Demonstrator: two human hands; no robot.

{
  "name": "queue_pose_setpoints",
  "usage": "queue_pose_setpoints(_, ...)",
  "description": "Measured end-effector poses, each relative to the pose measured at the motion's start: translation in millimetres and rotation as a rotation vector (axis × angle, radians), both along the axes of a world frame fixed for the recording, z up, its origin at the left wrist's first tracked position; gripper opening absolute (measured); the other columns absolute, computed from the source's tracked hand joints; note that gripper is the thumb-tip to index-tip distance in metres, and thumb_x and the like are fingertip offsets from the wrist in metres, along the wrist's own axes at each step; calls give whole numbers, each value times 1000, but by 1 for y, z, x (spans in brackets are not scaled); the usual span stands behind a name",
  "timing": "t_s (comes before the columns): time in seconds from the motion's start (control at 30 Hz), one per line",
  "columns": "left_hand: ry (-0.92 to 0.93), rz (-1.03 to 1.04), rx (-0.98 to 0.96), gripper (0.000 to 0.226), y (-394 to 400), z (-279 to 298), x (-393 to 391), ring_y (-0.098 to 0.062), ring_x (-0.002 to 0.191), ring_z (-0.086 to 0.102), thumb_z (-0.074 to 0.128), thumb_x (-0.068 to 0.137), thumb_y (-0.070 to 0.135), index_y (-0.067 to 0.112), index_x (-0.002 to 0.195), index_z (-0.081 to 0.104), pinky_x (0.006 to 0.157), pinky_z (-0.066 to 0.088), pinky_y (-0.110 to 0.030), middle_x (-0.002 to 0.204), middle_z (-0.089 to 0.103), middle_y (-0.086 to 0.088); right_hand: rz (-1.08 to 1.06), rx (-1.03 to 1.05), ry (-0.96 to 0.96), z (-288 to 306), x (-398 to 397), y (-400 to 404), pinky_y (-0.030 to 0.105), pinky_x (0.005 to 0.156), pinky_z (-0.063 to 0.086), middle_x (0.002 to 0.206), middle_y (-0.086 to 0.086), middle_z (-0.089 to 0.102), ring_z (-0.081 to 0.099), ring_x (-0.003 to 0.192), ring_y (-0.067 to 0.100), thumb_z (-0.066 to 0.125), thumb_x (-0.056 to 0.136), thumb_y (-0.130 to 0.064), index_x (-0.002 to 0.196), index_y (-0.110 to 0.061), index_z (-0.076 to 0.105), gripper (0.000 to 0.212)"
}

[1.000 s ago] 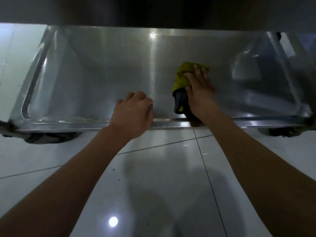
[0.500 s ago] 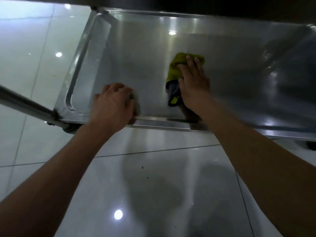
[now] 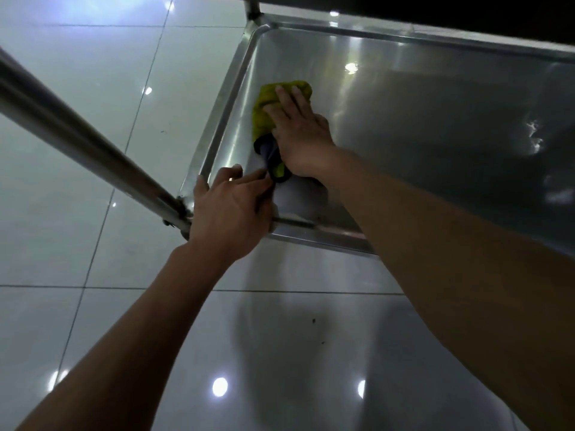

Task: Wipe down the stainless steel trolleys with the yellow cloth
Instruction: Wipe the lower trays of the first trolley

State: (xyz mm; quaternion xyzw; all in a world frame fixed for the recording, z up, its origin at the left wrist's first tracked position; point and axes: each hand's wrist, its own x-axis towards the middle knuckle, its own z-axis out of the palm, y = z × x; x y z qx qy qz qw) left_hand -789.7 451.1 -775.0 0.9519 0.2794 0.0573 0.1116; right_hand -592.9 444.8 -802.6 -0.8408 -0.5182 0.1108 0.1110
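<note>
Trolley shelf lay low over the glossy tiled floor; I could read no writing anywhere. Nearest me, my left hand curled loosely over the shelf's near left corner, beside the trolley's steel leg, which slanted across the left side. Just beyond, my right hand pressed flat, fingers spread, on the yellow cloth, close to the raised left rim. To the right the shelf was bare steel.
</note>
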Motion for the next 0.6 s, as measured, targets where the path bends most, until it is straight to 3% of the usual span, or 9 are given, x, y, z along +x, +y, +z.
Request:
queue_pose_setpoints(0.1, -7, 20, -16, 28, 0, 0, -1, -32, 129, 50, 57, 91, 27, 28, 117, 68, 101, 37, -62, 112, 71, 4, 42, -2, 0, 0, -4, 12, 52, 118, 17, 166, -7, -9, -12, 153, 21, 39, 103, -18, 153, -32, 22, 56)
queue_pose_setpoints(0.27, 50, 25, -49, 30, -3, 5, 4, -30, 134, 44, 54, 94, 29, 29, 122, 66, 104, 34, -64, 123, 67, 6, 54, 43, 12, 2, 6, -14, 50, 119, 18, 167, -4, -6, -8, 153, 22, 40, 103, -20, 154, -31, 23, 55)
queue_pose_setpoints(0.37, 97, 24, -46, 30, -9, 11, 9, -29, 135, 41, 50, 97, 33, 28, 123, 64, 105, 33, -63, 136, 57, 11, 27, 45, -5, 3, 22, -49, 50, 118, 20, 167, -2, -5, -6, 153, 23, 35, 104, -24, 154, -29, 23, 51)
queue_pose_setpoints(0.47, 180, -1, -15, 32, -28, 17, 18, -30, 131, 41, 49, 93, 35, 25, 121, 61, 103, 36, -58, 134, 55, 4, 4, 45, -47, 3, 47, -97, 50, 118, 25, 167, 0, -1, -2, 154, 24, 34, 105, -26, 153, -27, 26, 49)
queue_pose_setpoints(0.6, 181, -144, -40, 43, -76, 25, 47, -28, 138, 36, 48, 94, 38, 28, 135, 54, 108, 35, -57, 148, 45, -1, -67, 20, -62, 6, 75, -168, 48, 116, 29, 167, 0, 1, 1, 154, 24, 35, 105, -25, 152, -27, 30, 48)
